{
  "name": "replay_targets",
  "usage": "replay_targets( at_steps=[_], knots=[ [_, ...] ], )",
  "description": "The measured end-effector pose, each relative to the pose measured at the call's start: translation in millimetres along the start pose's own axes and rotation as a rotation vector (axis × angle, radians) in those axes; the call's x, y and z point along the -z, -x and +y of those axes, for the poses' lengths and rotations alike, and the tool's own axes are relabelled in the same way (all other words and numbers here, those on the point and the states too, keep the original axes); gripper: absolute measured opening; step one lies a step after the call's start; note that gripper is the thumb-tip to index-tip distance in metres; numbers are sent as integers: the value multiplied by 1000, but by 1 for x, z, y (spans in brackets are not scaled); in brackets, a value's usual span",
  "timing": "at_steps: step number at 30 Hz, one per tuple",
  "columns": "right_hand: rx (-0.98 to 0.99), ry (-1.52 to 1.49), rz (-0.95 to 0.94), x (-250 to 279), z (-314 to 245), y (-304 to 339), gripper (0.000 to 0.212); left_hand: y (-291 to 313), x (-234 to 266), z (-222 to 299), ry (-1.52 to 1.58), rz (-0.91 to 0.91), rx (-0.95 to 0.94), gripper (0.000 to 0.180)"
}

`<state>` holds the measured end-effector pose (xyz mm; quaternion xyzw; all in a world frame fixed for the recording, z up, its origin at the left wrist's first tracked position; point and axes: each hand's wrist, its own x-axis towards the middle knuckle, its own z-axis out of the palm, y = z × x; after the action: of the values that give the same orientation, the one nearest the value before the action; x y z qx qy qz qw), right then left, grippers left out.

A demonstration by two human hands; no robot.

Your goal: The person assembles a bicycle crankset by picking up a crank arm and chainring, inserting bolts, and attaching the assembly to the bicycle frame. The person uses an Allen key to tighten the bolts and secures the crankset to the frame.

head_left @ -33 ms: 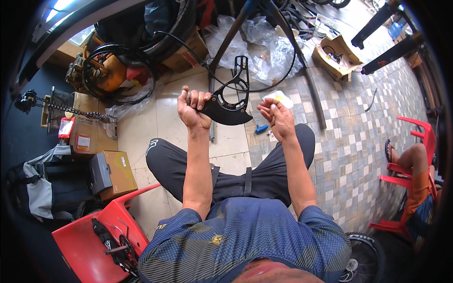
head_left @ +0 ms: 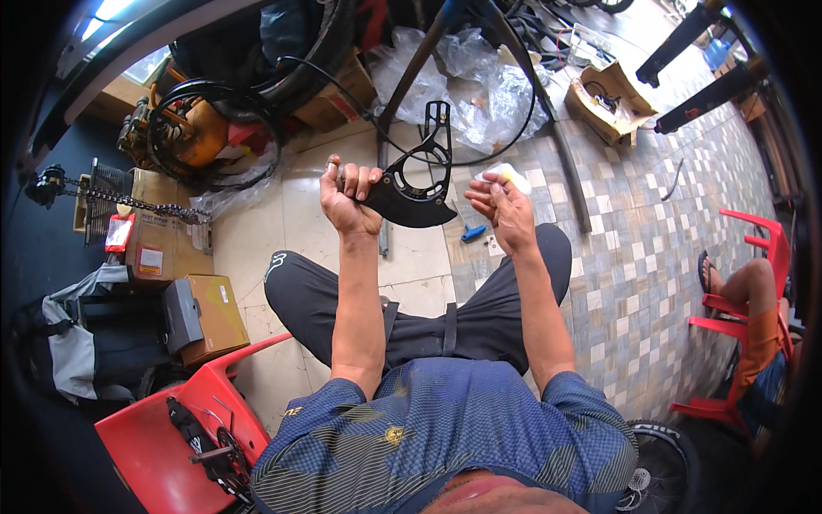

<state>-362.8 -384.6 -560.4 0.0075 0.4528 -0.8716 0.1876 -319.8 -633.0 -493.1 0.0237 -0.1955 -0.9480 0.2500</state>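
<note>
The tiled floor (head_left: 634, 291) spreads under everything, plain pale tile on the left and a checkered pattern on the right. On it a person sits low with knees apart, in a patterned blue shirt (head_left: 454, 411) with a small yellow emblem on the chest; dark trousers (head_left: 317, 295) bear a light mark at the left knee. A red chair (head_left: 145, 437) stands at the lower left, and a tire (head_left: 681, 458) with pale lettering shows at the lower right. A brown carton (head_left: 171, 214) at the left carries printed words and a red-edged label; the smaller yellow-brown box (head_left: 218, 317) has a white sticker.

The black plate (head_left: 411, 204), curved below with a cut-out bracket above, is held up in front of the person, over the floor. The left hand (head_left: 353, 203) is closed on its left edge. The right hand (head_left: 509, 218) is half curled, apart from the plate; whether it pinches something small cannot be told. The step looks like steadying the plate while the right hand works alongside; the next move seems to call for a firm left grip and fine right fingertips.

A white packet (head_left: 515, 178) shows just beyond the right fingers. A blue-handled tool (head_left: 473, 232) lies below, near tiny dark pieces (head_left: 490, 243).
</note>
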Motion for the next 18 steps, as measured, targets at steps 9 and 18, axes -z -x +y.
replay_targets(
  at_steps=[9,18],
  knots=[
    [740,917,-5,-64,-67,17,16,16,-16,2,-90,-81,-11,15],
    [699,1002,-11,-85,-63,12,11,19,-30,-4,-233,-76,-67,18]
  ],
)
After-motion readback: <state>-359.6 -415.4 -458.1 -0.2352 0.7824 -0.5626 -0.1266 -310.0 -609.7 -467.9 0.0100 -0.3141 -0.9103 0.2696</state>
